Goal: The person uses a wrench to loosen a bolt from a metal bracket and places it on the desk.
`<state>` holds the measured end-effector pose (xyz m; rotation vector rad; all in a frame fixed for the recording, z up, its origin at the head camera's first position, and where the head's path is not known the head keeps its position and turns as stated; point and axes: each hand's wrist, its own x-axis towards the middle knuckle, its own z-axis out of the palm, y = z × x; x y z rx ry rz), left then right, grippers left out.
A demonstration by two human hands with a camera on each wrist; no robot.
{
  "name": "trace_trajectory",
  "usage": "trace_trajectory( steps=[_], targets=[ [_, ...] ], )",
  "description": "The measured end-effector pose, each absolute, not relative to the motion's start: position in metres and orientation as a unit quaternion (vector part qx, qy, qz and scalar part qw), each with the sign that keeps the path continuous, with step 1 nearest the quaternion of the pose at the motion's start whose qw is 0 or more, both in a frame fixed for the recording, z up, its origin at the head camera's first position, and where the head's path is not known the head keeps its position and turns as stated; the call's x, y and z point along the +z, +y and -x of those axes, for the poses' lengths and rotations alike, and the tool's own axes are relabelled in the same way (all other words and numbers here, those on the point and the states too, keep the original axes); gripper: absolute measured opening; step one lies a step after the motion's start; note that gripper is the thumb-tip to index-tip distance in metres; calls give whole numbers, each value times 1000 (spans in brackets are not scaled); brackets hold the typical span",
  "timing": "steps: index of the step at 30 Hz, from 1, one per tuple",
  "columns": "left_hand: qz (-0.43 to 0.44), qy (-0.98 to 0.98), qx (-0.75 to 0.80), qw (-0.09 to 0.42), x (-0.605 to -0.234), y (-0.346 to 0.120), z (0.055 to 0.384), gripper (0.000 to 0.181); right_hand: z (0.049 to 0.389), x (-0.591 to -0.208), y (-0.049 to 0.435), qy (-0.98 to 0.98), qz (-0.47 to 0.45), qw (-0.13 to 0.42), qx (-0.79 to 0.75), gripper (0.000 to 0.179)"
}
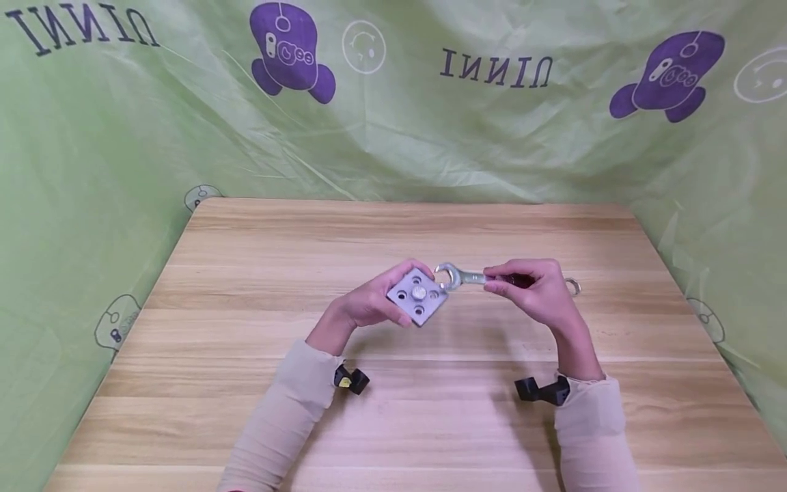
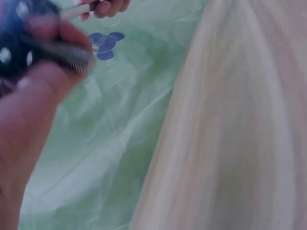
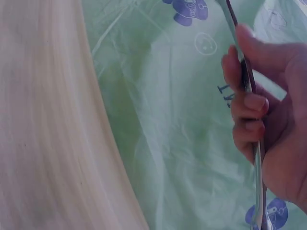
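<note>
My left hand (image 1: 376, 298) grips a square grey metal plate (image 1: 407, 309) by its edges, thumb along the lower side and fingers behind. The plate has a hole near each corner and a bolt head (image 1: 419, 292) at its centre. In the left wrist view the plate (image 2: 14, 43) is blurred and partly cut off. My right hand (image 1: 541, 290) holds a combination wrench (image 1: 472, 278) by its shank, with the open end beside the plate's upper right edge. Past the hand, the wrench's ring end shows. In the right wrist view, curled fingers (image 3: 247, 115) wrap the shank.
Both hands are raised over a wood-grain table (image 1: 277, 239). A green printed curtain (image 1: 393, 137) hangs behind the table and along its sides. Black camera mounts (image 1: 541, 391) sit on both wrists, over beige sleeves (image 1: 590, 417).
</note>
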<state>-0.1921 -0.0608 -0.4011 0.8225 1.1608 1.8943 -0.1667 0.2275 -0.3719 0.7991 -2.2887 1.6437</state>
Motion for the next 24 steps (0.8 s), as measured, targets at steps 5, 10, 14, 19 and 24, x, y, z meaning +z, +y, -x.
trace_trajectory(
  steps=[5,10,14,19,24],
  targets=[
    [-225,546,776,222,-396,-52,191,71,166,-371,219,-831,-171,125,514,13],
    [-171,589,781,118,-401,-43,191,77,167,-374,203,-862,-143,143,464,14],
    [-163,597,782,72,-405,-37,190,80,166,-375,191,-882,-126,140,432,17],
    [-143,609,780,30,-407,-33,189,81,163,-376,180,-891,-110,126,422,18],
    [-132,611,780,19,-408,-32,189,80,162,-379,172,-896,-101,132,412,18]
  ],
)
